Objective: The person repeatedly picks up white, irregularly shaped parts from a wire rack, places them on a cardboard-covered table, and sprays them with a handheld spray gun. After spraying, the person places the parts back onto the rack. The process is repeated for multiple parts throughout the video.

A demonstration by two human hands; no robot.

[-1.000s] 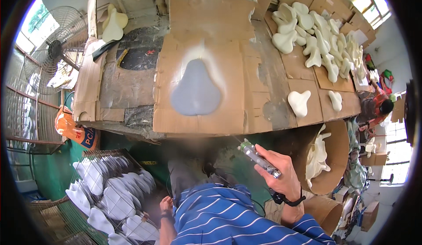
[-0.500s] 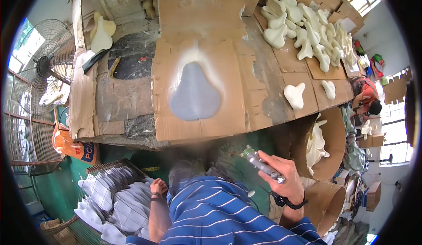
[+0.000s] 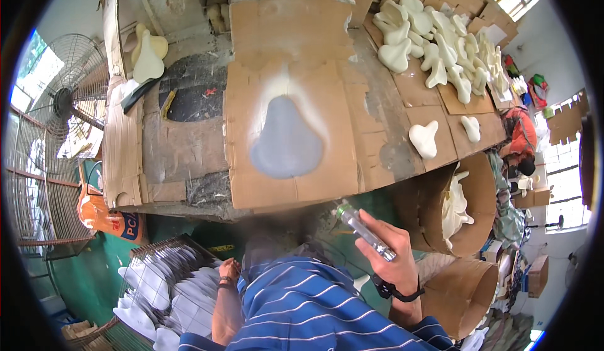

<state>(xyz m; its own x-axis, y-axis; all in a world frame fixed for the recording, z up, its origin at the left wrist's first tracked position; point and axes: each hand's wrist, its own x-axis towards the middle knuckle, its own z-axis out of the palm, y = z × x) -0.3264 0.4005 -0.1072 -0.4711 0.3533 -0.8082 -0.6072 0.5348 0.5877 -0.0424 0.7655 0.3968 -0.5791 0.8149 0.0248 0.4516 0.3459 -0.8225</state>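
— Cardboard-patched surface ahead of you. Hands?
— Your right hand wraps a slim green-ended tool; your left hand curls beside stacked pale pieces, can't tell if it holds anything.
— Changed?
— Within half a second, the tool has come nearer the surface's front edge and the grey saddle-shaped form; work looks under way.
— Pointing?
— Form lies on the cardboard sheet, narrow end away from you, long axis running nearly straight out.

green floor | pale wall | bright window, right | cardboard-topped table | caged fan, left
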